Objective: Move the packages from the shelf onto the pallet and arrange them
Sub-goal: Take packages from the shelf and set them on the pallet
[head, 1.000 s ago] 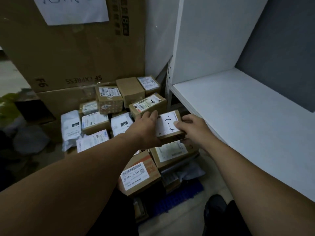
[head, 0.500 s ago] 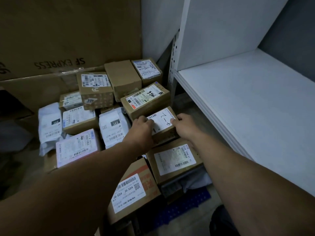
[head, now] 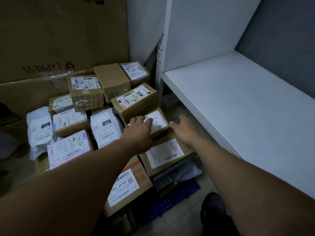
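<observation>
head view: the person is reaching both arms over a heap of packages. the left hand [head: 140,129] is lying palm down on a small brown box [head: 159,124] bearing a handwritten white label, its fingers [head: 147,120] resting nearly flat on the label and not wrapping round any edge. the right hand [head: 184,128] is hanging loosely open just beside the box's right end, gripping nothing; whether its thumb [head: 171,123] is touching the corner cannot be told. the small brown box is sitting on top of the heap, against a larger box numbered 736 [head: 136,101] behind it and overlapping a flat labelled box [head: 164,154] in front. the heap is resting on a blue pallet [head: 177,196], one corner showing at lower centre. a j6-s04 box [head: 127,184] is lying beneath the left forearm, and a white mailer marked 231 [head: 105,126] is lying left of the hand. the white shelf [head: 238,103] is standing to the right, and an sf express carton [head: 59,40] is standing behind the heap.
</observation>
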